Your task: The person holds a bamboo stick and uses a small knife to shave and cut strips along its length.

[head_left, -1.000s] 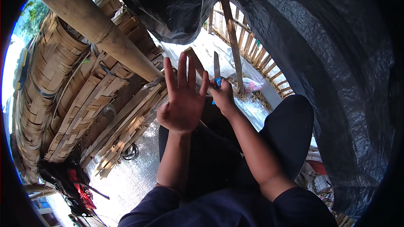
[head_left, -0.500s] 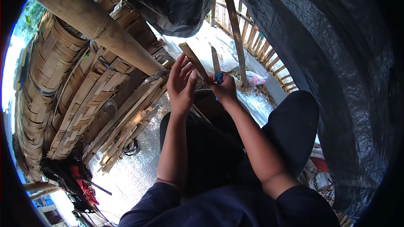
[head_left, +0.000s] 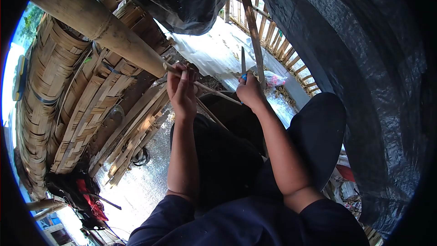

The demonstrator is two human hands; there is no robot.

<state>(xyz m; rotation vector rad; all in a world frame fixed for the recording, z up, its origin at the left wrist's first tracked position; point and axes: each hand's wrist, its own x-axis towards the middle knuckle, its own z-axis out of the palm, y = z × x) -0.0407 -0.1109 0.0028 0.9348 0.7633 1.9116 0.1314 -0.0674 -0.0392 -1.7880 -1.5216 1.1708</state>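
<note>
My left hand (head_left: 180,93) is closed around a thin bamboo strip (head_left: 217,93), which slants from above the fingers down to the right. The strip's lower end reaches close to my right hand (head_left: 251,93); whether they touch I cannot tell. My right hand grips a knife (head_left: 243,60) by its blue handle, with the narrow blade pointing up and away from me. Both hands are raised over my dark-clothed legs, a short gap apart. A dark hollow shape, partly hidden by my legs and arm, lies below the strip.
A thick bamboo pole (head_left: 102,25) crosses the upper left, near my left hand. Rolled woven bamboo (head_left: 50,73) and split bamboo pieces (head_left: 136,134) lie to the left. Black plastic sheeting (head_left: 378,91) hangs on the right. A wooden post (head_left: 251,23) stands ahead, before a slatted fence (head_left: 289,55).
My hands have moved apart, the left one slightly left and the right one slightly right. The strip has turned from steep to more level, and the knife blade now points more upright.
</note>
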